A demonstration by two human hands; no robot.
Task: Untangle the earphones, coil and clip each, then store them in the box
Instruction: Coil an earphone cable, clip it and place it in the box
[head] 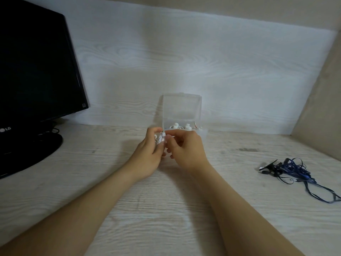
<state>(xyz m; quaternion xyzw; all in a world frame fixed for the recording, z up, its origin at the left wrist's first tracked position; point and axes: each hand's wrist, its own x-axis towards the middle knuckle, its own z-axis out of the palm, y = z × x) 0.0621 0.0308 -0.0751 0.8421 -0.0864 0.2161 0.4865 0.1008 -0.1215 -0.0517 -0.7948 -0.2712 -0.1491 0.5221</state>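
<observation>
- The white earphones [160,140] sit bunched up dead centre of the frame, squeezed between both hands just above the tabletop [166,209]. The bundle looks like it stands more or less upright, bud ends poking out at the top, but most of it is hidden by fingers, so how neat the coil is can't be told.
- The left hand [147,154] is curled around the bundle from the left and holds the bulk of it.
- The right hand [184,150] comes in from the right, thumb and forefinger pinching at the top of the same bundle. Whether there's a clip in that pinch is too small to make out.
- The bit that matters: the clear box [181,108] is right behind the hands, just above them in the frame and a touch to the right, lid standing open. Some white earphones in the box [181,126] are already there.
- So the drop-off is probably a short push up-frame, and the right hand is the nearer one to the opening.
- Well off at the right edge lies the blue tangle [295,172] with a black clip [271,166] by it, untouched, looks like the next job.
- A dark monitor [36,71] fills the upper left.
</observation>
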